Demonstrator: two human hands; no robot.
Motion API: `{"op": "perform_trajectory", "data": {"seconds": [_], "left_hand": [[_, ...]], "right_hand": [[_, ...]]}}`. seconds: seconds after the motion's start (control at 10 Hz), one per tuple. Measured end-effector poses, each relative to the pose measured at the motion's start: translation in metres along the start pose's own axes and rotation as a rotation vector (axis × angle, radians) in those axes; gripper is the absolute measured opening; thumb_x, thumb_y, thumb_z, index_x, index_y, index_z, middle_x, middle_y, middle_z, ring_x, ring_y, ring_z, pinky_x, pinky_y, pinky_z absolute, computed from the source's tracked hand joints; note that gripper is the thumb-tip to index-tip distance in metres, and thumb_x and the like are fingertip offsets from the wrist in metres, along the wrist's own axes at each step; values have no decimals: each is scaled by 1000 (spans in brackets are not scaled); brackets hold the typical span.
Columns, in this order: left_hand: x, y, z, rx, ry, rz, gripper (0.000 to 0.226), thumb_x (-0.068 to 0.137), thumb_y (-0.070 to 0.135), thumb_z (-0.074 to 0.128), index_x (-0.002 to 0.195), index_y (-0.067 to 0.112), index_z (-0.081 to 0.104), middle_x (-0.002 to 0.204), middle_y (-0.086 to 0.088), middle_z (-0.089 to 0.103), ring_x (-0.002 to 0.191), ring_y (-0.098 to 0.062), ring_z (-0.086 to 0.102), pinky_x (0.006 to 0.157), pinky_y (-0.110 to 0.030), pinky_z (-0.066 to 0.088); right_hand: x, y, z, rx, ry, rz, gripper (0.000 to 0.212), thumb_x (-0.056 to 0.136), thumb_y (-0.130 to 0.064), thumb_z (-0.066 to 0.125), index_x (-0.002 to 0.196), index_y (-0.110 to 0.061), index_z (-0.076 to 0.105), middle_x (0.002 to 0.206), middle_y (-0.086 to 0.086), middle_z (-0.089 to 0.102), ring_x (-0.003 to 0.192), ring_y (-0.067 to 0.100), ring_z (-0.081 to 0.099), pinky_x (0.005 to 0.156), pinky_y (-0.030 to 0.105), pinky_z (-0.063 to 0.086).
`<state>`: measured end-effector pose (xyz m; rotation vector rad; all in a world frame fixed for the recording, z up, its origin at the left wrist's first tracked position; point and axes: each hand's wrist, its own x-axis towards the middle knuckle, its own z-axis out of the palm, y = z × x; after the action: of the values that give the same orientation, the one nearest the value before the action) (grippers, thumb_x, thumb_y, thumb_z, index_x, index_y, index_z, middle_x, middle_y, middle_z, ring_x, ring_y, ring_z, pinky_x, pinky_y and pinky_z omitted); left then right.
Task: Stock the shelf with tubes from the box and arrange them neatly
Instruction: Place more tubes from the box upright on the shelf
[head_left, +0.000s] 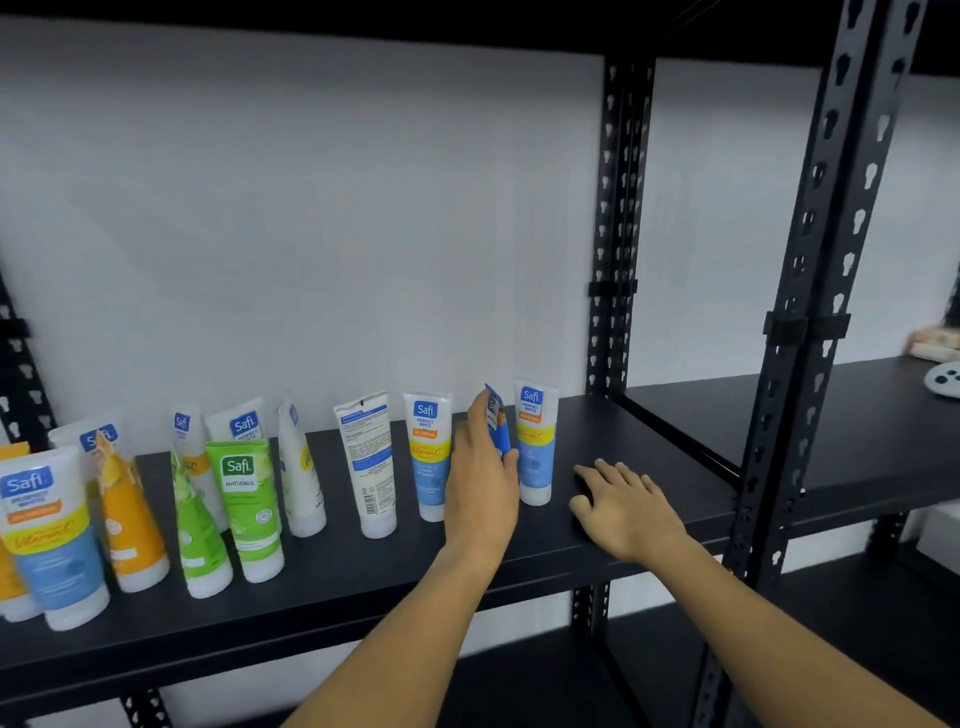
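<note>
The left hand (480, 475) grips a blue tube (497, 423) upright, its long axis vertical, just left of the end tube (535, 447); the right hand (623, 501) rests flat and empty to that tube's right.

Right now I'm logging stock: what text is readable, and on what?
"Safi PERFECT WHITE", "Vitamin C": blue tube at far left.
"Safi NATURALS": green tube.
"Safi PERFECT WHITE", "Vitamin C": blue tube left of the left hand.
"Safi PERFECT WHITE": rightmost tube.
Back-facing tube: print too small.
</note>
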<state>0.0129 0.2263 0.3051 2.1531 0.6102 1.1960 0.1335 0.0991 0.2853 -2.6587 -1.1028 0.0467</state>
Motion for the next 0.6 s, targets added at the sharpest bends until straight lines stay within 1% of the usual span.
{"op": "perform_trajectory", "data": {"seconds": [0.1,0.2,0.4,0.5,0.6], "left_hand": [[1,-4,5,23,11,-19,75,93,11,61,153,28,20,136,1,47,127,-15,47,104,-33,45],[1,-9,9,14,3,-30,74,93,13,61,153,29,20,135,1,48,126,-14,49,103,-34,47],[0,-14,10,-20,0,-46,76,92,14,63,150,33,18,138,2,48,125,-16,51,99,-40,51],[-4,-13,8,-69,-50,-115,77,93,20,63,149,37,14,142,2,45,123,-19,53,97,-43,52],[-11,-10,5,-30,-155,-175,75,97,29,57,154,26,9,152,-2,35,133,-22,46,106,-42,45]], "right_hand": [[0,0,0,-15,9,-1,59,100,-43,24,157,-29,18,166,0,10,153,21,4,124,43,5],[0,0,1,-22,19,4,59,100,-44,24,157,-30,19,166,-1,11,153,20,4,124,42,5],[-2,-1,-1,-32,11,10,59,100,-44,24,157,-30,19,166,-1,11,153,19,5,124,42,5],[-4,-2,-2,-30,4,12,59,100,-44,24,157,-30,18,166,-1,11,153,19,5,124,42,5],[-5,-2,-3,-32,-2,15,59,100,-44,24,157,-31,18,166,-1,11,153,20,5,124,42,5]]}}
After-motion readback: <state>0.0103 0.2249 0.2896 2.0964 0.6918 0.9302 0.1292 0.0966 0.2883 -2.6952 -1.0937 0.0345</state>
